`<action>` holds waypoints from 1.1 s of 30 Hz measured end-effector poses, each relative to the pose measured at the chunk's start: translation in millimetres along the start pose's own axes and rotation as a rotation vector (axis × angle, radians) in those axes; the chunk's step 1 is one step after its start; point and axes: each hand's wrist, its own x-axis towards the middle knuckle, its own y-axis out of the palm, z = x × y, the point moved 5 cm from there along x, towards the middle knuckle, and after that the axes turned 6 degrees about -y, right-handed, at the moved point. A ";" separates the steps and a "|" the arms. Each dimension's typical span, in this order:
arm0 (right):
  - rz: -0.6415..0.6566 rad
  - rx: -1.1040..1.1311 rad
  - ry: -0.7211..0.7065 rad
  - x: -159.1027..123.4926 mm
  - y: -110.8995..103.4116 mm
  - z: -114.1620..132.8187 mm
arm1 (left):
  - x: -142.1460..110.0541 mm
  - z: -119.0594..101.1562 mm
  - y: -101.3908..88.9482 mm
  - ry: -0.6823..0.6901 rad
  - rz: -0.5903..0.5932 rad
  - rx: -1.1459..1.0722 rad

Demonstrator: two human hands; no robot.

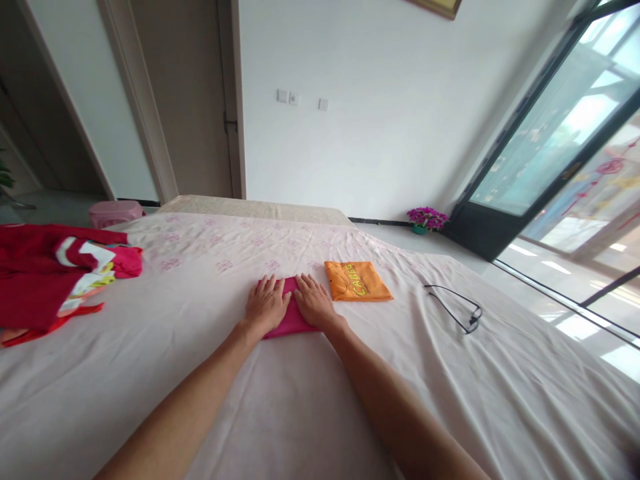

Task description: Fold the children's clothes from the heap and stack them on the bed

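A folded magenta garment (293, 325) lies flat on the pale, flower-patterned sheet (300, 400) in front of me. On its left part rests my left hand (266, 303), palm down with the fingers stretched out. My right hand (315, 300) lies flat over the garment's right part, fingers also extended. Between the two hands a strip of the magenta cloth shows; the rest is partly covered by them. Just right of my right hand is a folded orange garment (373, 283) with yellow lettering, apart from the magenta one.
A heap of red and mixed-colour clothes (40, 280) lies at the left. Black-framed glasses (457, 310) rest on the sheet to the right. Beyond the sheet stand a pink stool (116, 212), purple flowers in a green pot (425, 220) and a dark-framed glass door (530, 160).
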 end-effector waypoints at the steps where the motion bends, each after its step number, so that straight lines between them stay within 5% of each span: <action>1: -0.011 0.006 -0.002 0.5 0.7 -1.8 | 0.8 3.1 2.5 -0.007 0.010 0.027; 8: -0.041 0.056 0.057 -1.3 2.7 -11.4 | -0.8 22.5 2.2 -0.087 0.055 0.074; 16: -0.150 0.149 0.228 -12.4 -14.4 -32.8 | -30.1 75.9 -15.0 -0.004 -0.006 0.003; 22: 0.013 0.405 0.345 -2.5 -11.2 -49.2 | -35.9 96.8 -29.7 -0.125 0.022 -0.239; 33: 0.124 0.652 0.455 6.7 -16.6 -35.8 | -36.1 102.6 -43.9 -0.274 0.060 -0.444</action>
